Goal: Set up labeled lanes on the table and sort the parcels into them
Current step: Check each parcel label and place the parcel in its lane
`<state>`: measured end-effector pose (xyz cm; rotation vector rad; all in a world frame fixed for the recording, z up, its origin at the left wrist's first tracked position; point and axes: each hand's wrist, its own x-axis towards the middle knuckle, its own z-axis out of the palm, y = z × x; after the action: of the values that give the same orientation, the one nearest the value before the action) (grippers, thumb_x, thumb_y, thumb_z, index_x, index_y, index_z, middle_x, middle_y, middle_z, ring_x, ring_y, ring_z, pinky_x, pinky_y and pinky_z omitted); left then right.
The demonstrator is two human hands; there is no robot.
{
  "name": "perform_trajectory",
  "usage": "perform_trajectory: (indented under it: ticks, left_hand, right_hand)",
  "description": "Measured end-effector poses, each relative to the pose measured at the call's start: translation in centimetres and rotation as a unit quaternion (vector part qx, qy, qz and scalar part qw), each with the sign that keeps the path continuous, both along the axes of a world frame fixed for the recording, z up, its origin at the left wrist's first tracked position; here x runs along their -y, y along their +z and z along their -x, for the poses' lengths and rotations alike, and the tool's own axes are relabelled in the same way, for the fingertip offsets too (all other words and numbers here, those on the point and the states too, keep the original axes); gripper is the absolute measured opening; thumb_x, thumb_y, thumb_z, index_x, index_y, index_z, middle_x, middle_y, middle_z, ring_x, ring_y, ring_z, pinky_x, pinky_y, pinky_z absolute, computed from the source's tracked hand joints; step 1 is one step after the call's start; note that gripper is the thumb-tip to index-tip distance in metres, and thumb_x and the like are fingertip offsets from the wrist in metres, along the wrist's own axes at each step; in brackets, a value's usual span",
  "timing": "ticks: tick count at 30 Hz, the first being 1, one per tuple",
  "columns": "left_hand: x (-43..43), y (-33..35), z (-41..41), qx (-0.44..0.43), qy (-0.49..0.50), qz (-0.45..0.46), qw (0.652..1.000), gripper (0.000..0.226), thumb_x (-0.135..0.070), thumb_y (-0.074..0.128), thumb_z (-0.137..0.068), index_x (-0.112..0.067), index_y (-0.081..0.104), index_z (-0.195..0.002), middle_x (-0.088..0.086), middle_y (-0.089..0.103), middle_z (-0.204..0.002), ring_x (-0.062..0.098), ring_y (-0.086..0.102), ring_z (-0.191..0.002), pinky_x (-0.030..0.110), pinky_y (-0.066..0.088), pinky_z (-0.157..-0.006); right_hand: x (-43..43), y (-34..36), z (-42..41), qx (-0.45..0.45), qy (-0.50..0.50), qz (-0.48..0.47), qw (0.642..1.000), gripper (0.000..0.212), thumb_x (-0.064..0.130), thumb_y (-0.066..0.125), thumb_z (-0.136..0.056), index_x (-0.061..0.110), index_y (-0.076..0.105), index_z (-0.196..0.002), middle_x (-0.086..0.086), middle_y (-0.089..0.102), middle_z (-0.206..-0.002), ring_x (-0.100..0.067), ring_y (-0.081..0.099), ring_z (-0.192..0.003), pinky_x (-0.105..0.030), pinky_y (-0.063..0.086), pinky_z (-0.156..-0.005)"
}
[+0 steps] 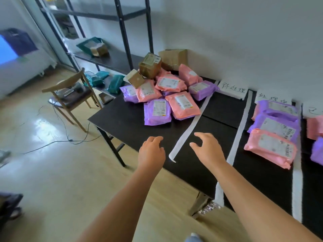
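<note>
Our left hand [152, 151] and right hand [208, 149] hover empty (fingers loose), so we should grip the nearest parcel [157, 111] by both edges.

The black desk [122, 123] carries a heap of pink and purple parcels [167, 98] at its far left, with brown boxes [150, 65] on top. White strips [190, 126] cross it. Paper labels [233, 88] lie along the wall edge, and a row of bags [271, 147] fills one lane at the right.

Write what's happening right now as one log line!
left hand open | right hand open | parcel pile unsorted | sorted parcels in labeled lane
</note>
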<state>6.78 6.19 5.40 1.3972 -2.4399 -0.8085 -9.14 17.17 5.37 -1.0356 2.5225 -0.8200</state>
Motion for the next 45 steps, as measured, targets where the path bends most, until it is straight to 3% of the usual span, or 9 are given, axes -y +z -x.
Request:
perform_trajectory:
  ticks: [10,22,27,31,35,41,45]
  left_hand:
    - [10.4,-2.3,-0.2,0.011,0.029,-0.007,0.999,0.044,-0.015,0.046,-0.099,-0.022,0.050,-0.141,-0.004,0.050,-0.141,0.017,0.045,-0.129,0.033,0.041,-0.103]
    - [21.3,-5.4,3.9,0.079,-0.035,-0.012,0.996,0.042,-0.013,0.049,-0.098,-0.020,0.053,-0.139,0.002,0.060,-0.129,0.022,0.052,-0.118,0.036,0.045,-0.100]
    - [25.5,-7.1,5.9,0.117,-0.114,-0.012,0.987,0.043,-0.012,0.048,-0.097,-0.019,0.052,-0.140,0.000,0.058,-0.135,0.022,0.049,-0.122,0.033,0.040,-0.101]
    - [29.5,-8.5,7.3,0.144,-0.216,-0.003,0.966,0.049,-0.013,0.047,-0.098,-0.020,0.043,-0.146,-0.001,0.047,-0.148,0.023,0.042,-0.131,0.033,0.034,-0.108]
    - [32.9,-9.5,8.3,0.201,-0.334,0.037,0.920,0.055,-0.018,0.045,-0.099,-0.021,0.031,-0.152,-0.003,0.028,-0.159,0.021,0.029,-0.143,0.035,0.028,-0.113]
    - [35.7,-11.8,8.8,0.196,-0.436,0.038,0.877,0.059,-0.015,0.048,-0.094,-0.021,0.029,-0.150,-0.006,0.030,-0.156,0.020,0.033,-0.137,0.035,0.030,-0.111]
    - [36.4,-11.8,8.9,0.208,-0.462,0.041,0.861,0.060,-0.013,0.048,-0.095,-0.019,0.030,-0.152,-0.004,0.029,-0.158,0.020,0.032,-0.140,0.034,0.026,-0.115]
  right_hand:
    - [12.7,-2.1,0.3,0.032,0.026,-0.012,0.999,0.049,0.032,0.062,-0.096,0.022,0.050,-0.143,-0.002,0.051,-0.142,-0.020,0.050,-0.129,-0.043,0.046,-0.105]
    - [24.3,-6.9,3.9,0.086,-0.024,-0.076,0.993,0.042,0.026,0.060,-0.097,0.018,0.053,-0.138,-0.001,0.059,-0.133,-0.021,0.057,-0.120,-0.045,0.050,-0.098]
    - [26.5,-8.3,4.5,0.094,-0.088,-0.111,0.985,0.041,0.025,0.059,-0.098,0.016,0.053,-0.138,-0.004,0.061,-0.131,-0.023,0.059,-0.117,-0.041,0.051,-0.095]
    - [28.9,-9.0,4.7,0.095,-0.140,-0.149,0.974,0.036,0.029,0.057,-0.099,0.014,0.055,-0.132,-0.006,0.063,-0.124,-0.025,0.062,-0.109,-0.039,0.053,-0.088]
    - [31.4,-9.9,4.4,0.086,-0.197,-0.183,0.959,0.022,0.030,0.055,-0.098,0.016,0.059,-0.115,-0.003,0.066,-0.104,-0.025,0.064,-0.095,-0.043,0.054,-0.084]
    - [34.1,-11.0,3.6,0.049,-0.300,-0.215,0.928,0.020,0.027,0.058,-0.096,0.020,0.060,-0.115,0.000,0.065,-0.102,-0.022,0.061,-0.093,-0.039,0.046,-0.086]
    - [34.2,-11.1,3.0,0.038,-0.304,-0.226,0.924,0.009,0.021,0.057,-0.096,0.021,0.064,-0.103,0.002,0.065,-0.092,-0.020,0.059,-0.088,-0.035,0.040,-0.082]
